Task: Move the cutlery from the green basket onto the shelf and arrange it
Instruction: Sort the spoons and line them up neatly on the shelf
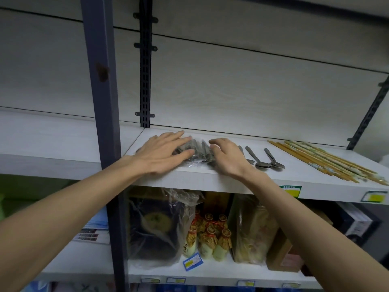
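- Arranging is the step in hand now: both your hands are in the middle of the frame, on the shelf (189, 182), over a dark bundle of cutlery (196, 152) in clear plastic wrap.
- Your left hand (163, 153) lies flat on the bundle with straight fingers, pressing and not gripping.
- Your right hand (226, 157) touches the right side of the bundle with fingers bent; it seems to pinch the wrap, but I cannot tell this for sure.
- Keep the left hand steady as an anchor and let the right hand square the bundle, parallel to the spoons (261, 158) just right of it.
- Push gently, because the wrap probably slides on the smooth board and the bundle lies near the front edge.
- Leave a gap to the spoons; the chopsticks (328, 163) at the right of the frame are already in line.
- The green basket is not in view.
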`<control>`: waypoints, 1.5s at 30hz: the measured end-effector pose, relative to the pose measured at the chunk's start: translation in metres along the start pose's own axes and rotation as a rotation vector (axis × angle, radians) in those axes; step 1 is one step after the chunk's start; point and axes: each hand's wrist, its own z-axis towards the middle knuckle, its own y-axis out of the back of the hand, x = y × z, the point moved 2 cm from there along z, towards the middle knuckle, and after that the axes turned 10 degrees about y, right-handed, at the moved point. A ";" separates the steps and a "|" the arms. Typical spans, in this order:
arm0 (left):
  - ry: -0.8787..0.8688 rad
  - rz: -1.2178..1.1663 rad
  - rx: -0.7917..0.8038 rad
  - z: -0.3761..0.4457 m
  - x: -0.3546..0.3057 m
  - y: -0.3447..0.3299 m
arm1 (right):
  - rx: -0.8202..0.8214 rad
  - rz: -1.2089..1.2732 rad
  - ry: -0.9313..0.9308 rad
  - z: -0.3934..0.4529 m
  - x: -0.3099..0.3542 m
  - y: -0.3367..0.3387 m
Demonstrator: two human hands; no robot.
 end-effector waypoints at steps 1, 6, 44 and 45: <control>-0.030 0.019 0.020 -0.001 -0.001 -0.001 | 0.046 -0.056 0.034 -0.003 -0.001 -0.002; -0.154 0.065 0.039 -0.001 -0.004 0.000 | 0.194 -0.061 0.063 -0.010 0.002 -0.009; 0.531 0.015 0.169 0.057 0.038 -0.008 | 0.381 -0.134 -0.113 0.058 -0.005 -0.029; 0.543 0.014 0.185 0.057 0.036 -0.006 | 0.378 -0.149 -0.110 0.059 -0.006 -0.030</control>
